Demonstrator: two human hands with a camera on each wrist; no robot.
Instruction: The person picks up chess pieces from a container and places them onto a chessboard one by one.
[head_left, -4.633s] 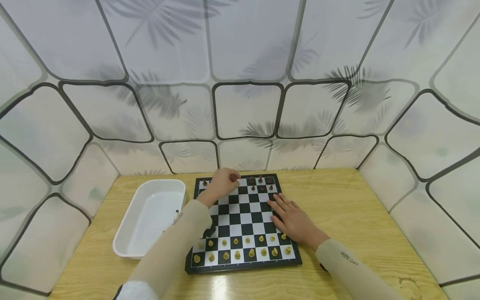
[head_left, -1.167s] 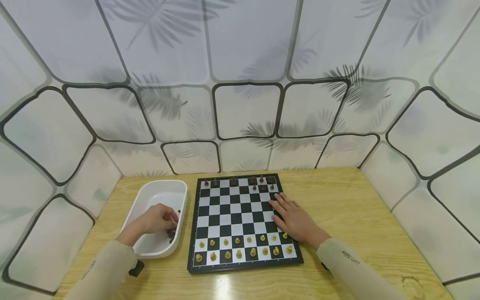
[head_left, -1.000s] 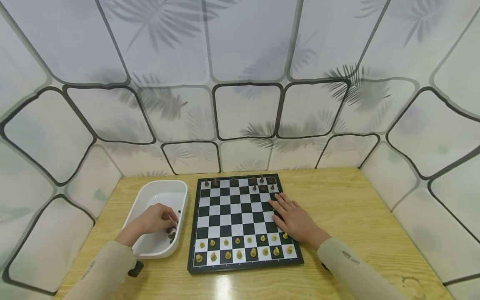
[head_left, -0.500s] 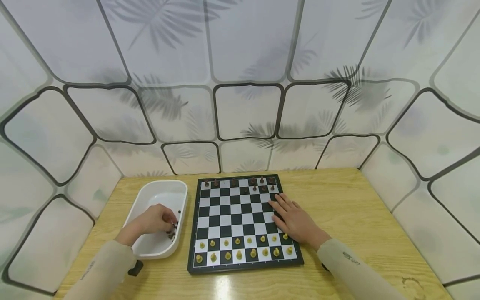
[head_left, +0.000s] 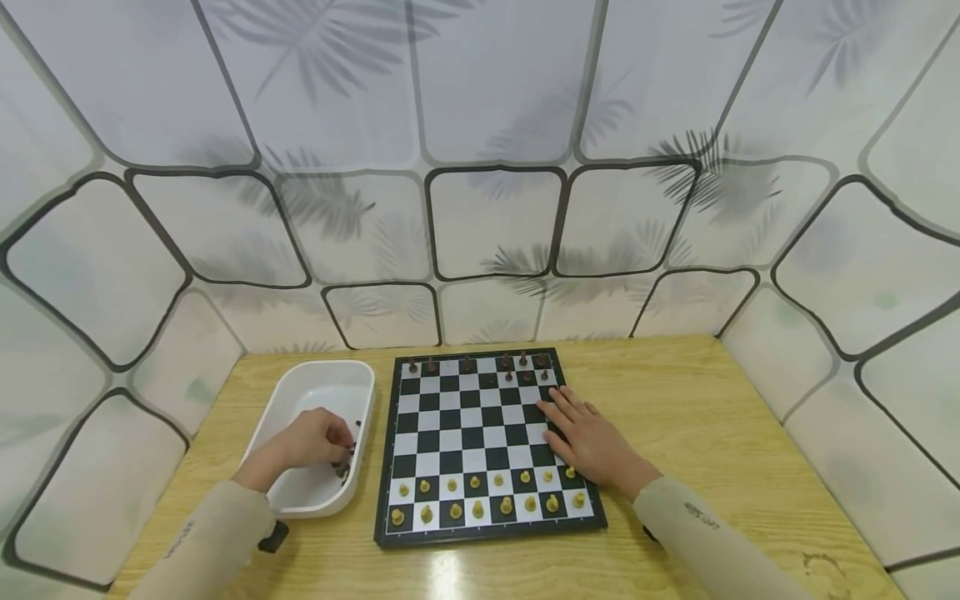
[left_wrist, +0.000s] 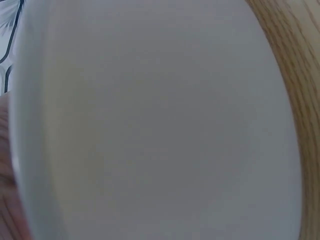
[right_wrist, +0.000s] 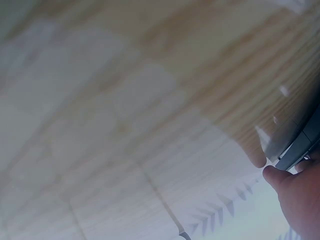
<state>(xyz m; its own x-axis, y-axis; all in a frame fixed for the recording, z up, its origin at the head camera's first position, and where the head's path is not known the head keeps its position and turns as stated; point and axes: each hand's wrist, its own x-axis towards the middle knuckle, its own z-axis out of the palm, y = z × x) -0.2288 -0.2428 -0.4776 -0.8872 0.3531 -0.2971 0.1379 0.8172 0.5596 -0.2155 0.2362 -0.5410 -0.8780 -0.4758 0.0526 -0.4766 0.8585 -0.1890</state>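
My left hand reaches down into a white tray, fingers curled at several small dark chess pieces near its right wall. The fingertips are hidden, so I cannot tell whether they grip a piece. In the left wrist view the tray's outer wall fills most of the picture. My right hand rests with fingers spread on the right edge of a chessboard. Yellow chess pieces fill the two near rows. Dark red chess pieces stand in the two far rows, with gaps among them.
The board and tray sit side by side on a wooden table, a narrow strip between them. Patterned white walls enclose the table at the back and both sides.
From the board's far row, my left hand has moved back and left into the tray. A dark piece shows where it was. Lately its fingers shift slightly among the pieces. The right hand stays put.
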